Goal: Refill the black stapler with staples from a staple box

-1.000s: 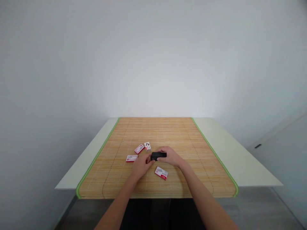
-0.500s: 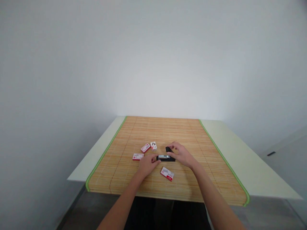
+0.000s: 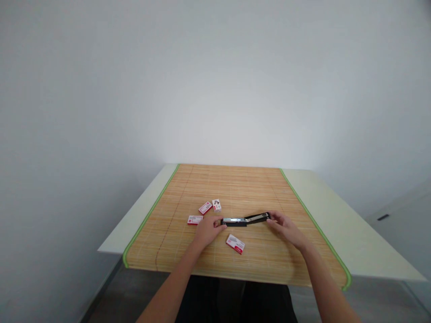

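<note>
A black stapler (image 3: pixel 235 222) lies on the bamboo mat with its top arm swung far back to the right, so the metal staple channel shows. My left hand (image 3: pixel 208 231) grips the left end of its base between thumb and fingers. My right hand (image 3: pixel 283 226) pinches the tip of the raised top arm (image 3: pixel 258 218), which tilts slightly upward. Just in front of the stapler lies a red and white box (image 3: pixel 235 243). Close to my left hand is another red and white box (image 3: pixel 195 220), its right end near my fingers.
Behind my left hand lie a third red and white box (image 3: pixel 205 207) and a small white box (image 3: pixel 216 205) with a dark picture. The green-edged bamboo mat (image 3: pixel 232 184) covers the middle of a white table (image 3: pixel 323 202) against a wall.
My right hand has moved right and swung the stapler's top arm from partly raised to nearly flat out. My left hand has stayed on the base.
</note>
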### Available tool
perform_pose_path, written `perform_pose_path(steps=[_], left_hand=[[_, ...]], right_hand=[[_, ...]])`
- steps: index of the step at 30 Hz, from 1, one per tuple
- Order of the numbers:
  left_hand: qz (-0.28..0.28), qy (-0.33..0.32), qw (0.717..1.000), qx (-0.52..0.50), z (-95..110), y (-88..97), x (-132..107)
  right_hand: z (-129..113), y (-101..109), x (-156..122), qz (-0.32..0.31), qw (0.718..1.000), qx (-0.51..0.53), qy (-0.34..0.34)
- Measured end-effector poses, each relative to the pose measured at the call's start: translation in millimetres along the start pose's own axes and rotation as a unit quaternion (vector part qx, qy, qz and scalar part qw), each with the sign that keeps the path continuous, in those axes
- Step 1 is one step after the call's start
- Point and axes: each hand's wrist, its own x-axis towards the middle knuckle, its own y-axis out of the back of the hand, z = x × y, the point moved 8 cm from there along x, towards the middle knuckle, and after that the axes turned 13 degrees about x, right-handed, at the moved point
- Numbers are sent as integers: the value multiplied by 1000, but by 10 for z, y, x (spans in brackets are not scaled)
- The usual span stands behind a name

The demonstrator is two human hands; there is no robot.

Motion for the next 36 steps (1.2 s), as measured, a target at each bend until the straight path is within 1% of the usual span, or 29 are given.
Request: perform_pose_path(steps=[3,6,8,10,12,13,14,16,18,20,22,25,27,29,32,36], left_hand=[[-4,-1,1000,0,49,31,-15],[-6,4,1000,2,78,48,-47],[8,-1,1000,-6,82,65,-108],[32,-7,999,-29,72,87,-223],[55,-16,997,-46,83,100,-389],[64,-23,997,-44,113,101,-485],[71,-33,996,-32,167,100,-583],[87,-53,995,1,324,91,-765],[99,-63,993,19,503,61,-899],[99,-65,993,20,656,-1,-968],[88,-64,994,14,758,-83,-980],[72,-75,995,-6,831,-161,-945],[63,-94,993,-28,857,-162,-913],[53,-115,991,-51,872,-132,-879],[48,-121,989,-66,825,-63,-810],[37,-130,988,-80,711,-3,-709]], right_hand=[[137,9,-42,11,1000,15,-17],[219,73,-64,52,998,8,-20],[251,157,-130,100,995,-9,-10],[270,233,-269,165,986,-34,7],[270,226,-464,223,972,-69,19],[263,162,-557,235,968,-87,19],[242,56,-636,234,967,-103,20],[162,-286,-725,176,974,-137,27],[-7,-679,-764,107,977,-169,78],[-136,-995,-769,62,971,-201,114],[-182,-1184,-749,46,966,-223,126],[-160,-1277,-726,60,962,-234,125],[-139,-1291,-728,69,961,-237,126],[-123,-1314,-731,59,961,-239,126],[-112,-1334,-711,30,965,-224,131],[-69,-1217,-604,43,972,-198,118]])
